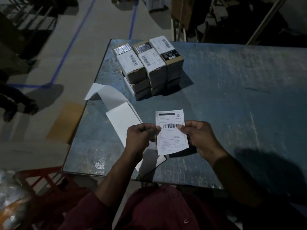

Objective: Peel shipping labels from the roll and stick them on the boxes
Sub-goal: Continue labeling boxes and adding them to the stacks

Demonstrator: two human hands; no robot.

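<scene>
Both hands up over the near edge of the worktop (232, 97), pinching one shipping label (171, 131) between them. Left hand (141, 138) closed on the label's left edge, right hand (197, 138) closed on its right edge at barcode height. Label held off the surface, print facing up, bottom edge curling slightly. Thin, light, floppy paper; likely sticky on the back, so best held by the edges only and kept taut or it'll fold onto itself. Blank backing strip (119, 113) trails from under the left hand toward the worktop's left edge and hangs off the corner. Can't tell whether the label is fully free of it. Farther back, a stack of small boxes (149, 68), three across and layered; the top ones already wear labels. No open containers; contents not visible.
</scene>
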